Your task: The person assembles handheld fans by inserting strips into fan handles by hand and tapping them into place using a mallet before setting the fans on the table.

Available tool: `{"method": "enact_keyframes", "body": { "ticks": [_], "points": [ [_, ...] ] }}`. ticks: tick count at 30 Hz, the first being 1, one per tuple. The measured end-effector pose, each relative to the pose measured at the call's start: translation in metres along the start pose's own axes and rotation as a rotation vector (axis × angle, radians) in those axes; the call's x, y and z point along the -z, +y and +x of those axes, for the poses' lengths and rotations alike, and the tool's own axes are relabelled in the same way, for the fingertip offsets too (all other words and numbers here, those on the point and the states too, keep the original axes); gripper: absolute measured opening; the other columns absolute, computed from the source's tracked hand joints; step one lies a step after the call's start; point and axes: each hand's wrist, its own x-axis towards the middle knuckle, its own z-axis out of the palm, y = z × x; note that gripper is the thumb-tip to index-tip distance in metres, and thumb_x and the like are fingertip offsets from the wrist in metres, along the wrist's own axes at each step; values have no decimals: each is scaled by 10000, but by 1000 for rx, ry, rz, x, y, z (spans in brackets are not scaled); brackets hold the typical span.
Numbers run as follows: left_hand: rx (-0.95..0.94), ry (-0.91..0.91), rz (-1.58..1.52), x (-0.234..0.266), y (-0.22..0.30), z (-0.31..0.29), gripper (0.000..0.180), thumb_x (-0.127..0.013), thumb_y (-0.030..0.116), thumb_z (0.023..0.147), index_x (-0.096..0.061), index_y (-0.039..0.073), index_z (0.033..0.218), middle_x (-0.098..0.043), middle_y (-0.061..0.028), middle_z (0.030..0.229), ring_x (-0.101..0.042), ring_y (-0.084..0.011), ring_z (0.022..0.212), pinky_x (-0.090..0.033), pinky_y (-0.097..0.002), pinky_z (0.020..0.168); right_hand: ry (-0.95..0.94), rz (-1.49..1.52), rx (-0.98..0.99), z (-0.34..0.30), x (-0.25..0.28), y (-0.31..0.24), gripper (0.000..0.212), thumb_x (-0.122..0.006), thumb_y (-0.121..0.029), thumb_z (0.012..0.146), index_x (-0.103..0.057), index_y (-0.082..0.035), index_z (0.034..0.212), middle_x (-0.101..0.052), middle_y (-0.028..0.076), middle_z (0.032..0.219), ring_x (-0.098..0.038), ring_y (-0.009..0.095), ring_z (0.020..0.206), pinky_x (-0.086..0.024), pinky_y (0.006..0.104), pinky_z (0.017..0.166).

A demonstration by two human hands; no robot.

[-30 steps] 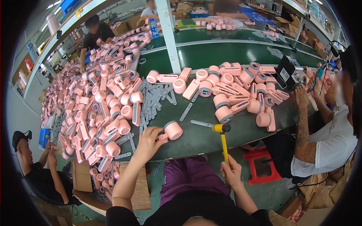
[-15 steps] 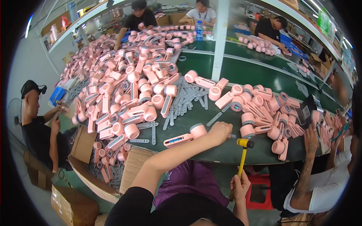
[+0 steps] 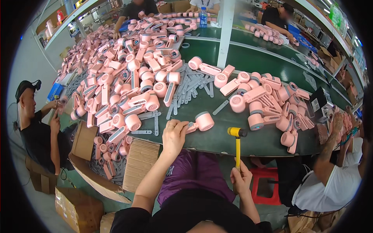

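Note:
On the near edge of the green table lies a pink handheld fan [image 3: 204,121], its round head to the right. My left hand [image 3: 174,136] is closed at the end of its handle, fingers pinched over a grey strip [image 3: 191,126] that shows along the handle. How far the strip sits in the handle is hidden by my fingers. My right hand [image 3: 241,179], below the table edge, grips a mallet [image 3: 238,149] by its yellow handle. The mallet stands upright, its yellow and black head to the right of the fan and apart from it.
A large heap of pink fans [image 3: 112,85] covers the left, with loose grey strips [image 3: 190,87] beside it. Another fan pile [image 3: 272,105] lies right. An open cardboard box [image 3: 95,174] stands front left, a red stool [image 3: 268,188] below right. Co-workers sit around.
My left hand has moved left from the right side of the fan to its handle end, bringing the grey strip. The mallet in my right hand has shifted left and up a little.

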Motion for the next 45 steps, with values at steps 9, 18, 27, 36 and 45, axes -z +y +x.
{"method": "enact_keyframes", "body": {
  "ticks": [9,18,27,36,45],
  "points": [
    [-38,-52,-28,2,-7,3,125,-705,77,712,-717,76,837,-580,-50,798,-527,-254,780,-456,-360,682,-57,-100,-12,4,-10,-11,399,-516,-43,892,-484,14,1286,-516,-4,611,-434,37,465,-345,184,439],
    [271,-151,-217,-3,-17,5,107,-739,181,708,-713,117,790,-625,-21,810,-559,-239,819,-433,-376,733,-238,-445,277,59,-44,-37,397,-577,-75,869,-491,52,1236,-606,217,824,-609,271,668,-476,311,657],
    [252,-138,-233,-6,-21,1,102,-722,139,720,-695,81,799,-619,-73,797,-566,-270,813,-436,-397,747,-296,-584,261,77,-42,-45,409,-568,-71,856,-477,49,1237,-579,253,796,-601,364,696,-474,370,646],
    [84,-196,-52,25,-32,-10,375,-800,201,631,-672,59,954,-645,-65,856,-563,-255,867,-388,-379,793,-300,-606,520,58,-65,-49,414,-574,-59,863,-476,36,1254,-605,207,852,-616,344,737,-499,370,670],
    [85,-108,-268,18,-41,-12,235,-802,129,622,-699,47,816,-633,-76,714,-563,-272,741,-457,-377,665,-337,-656,309,51,-71,-39,391,-564,-93,872,-487,25,1236,-621,240,914,-626,375,800,-504,405,688]
  ]
}}
